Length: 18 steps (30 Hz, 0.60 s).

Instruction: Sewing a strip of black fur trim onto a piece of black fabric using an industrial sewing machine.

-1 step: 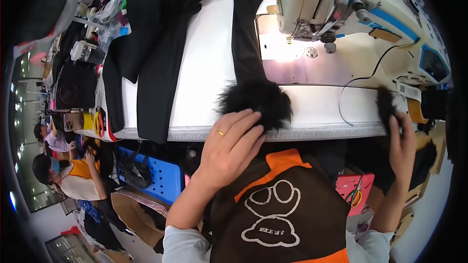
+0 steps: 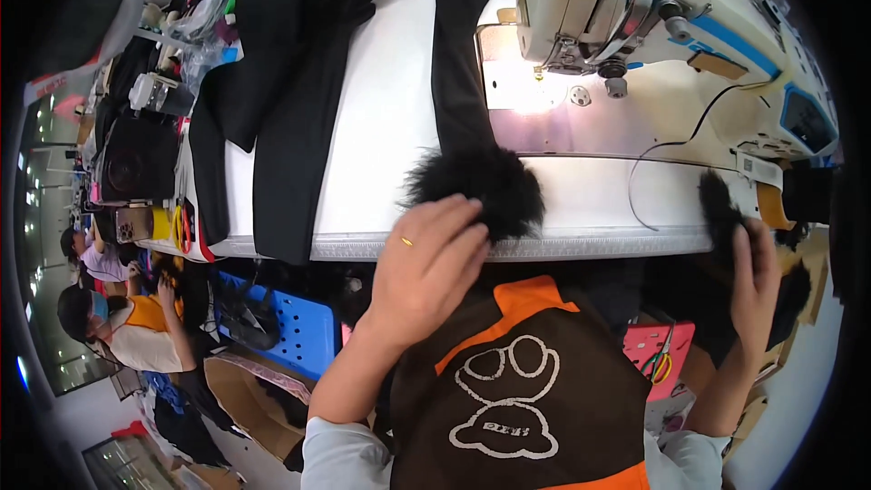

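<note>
Shaggy black fur (image 2: 494, 180), narrow black tuft (image 2: 717, 197) apart

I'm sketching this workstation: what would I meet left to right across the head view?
Masked co-worker, blue perforated panel, left hand touching a black fur piece, pink panel, right hand at a smaller fur piece.

I'm getting a bright view overall, with the harshest glare beneath the head of the sewing machine (image 2: 572, 4), where its bed plate (image 2: 590, 132) burns out to white near the needle. The pale worktop (image 2: 381, 100) reads fairly evenly lit; the black fur (image 2: 490, 181) swallows its own detail. The left hand (image 2: 422, 268) looks slightly soft to me, and the fisheye bends straight edges toward a blackened rim.
</note>
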### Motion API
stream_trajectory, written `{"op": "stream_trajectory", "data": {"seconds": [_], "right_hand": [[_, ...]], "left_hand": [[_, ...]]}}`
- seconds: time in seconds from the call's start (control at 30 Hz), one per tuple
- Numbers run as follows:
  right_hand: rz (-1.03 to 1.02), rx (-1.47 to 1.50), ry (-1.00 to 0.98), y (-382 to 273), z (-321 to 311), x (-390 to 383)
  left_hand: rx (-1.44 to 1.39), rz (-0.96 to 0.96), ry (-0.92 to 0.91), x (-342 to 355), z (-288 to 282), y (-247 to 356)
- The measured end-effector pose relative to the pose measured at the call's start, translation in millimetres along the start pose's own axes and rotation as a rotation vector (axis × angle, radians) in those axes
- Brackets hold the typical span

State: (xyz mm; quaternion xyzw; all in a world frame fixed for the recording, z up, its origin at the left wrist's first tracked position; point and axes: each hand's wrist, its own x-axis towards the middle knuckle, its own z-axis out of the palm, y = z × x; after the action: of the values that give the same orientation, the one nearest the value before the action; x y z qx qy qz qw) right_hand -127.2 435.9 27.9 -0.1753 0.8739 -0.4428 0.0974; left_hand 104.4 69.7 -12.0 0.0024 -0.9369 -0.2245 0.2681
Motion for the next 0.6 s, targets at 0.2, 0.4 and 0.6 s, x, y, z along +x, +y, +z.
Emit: {"op": "stream_trajectory", "data": {"seconds": [0.2, 0.4, 0.6], "right_hand": [[0.267, 0.712, -0.225, -68, 48, -31], [0.351, 0.973, -0.523, -103, 99, -29], [0.329, 0.783, -0.652, -108, 114, -21]], "left_hand": [[0.000, -0.202, 0.239, 19, -17, -1], [-0.678, -0.116, -0.123, 42, -13, 40], [-0.898, -0.349, -0.175, 25, -1, 44]]}}
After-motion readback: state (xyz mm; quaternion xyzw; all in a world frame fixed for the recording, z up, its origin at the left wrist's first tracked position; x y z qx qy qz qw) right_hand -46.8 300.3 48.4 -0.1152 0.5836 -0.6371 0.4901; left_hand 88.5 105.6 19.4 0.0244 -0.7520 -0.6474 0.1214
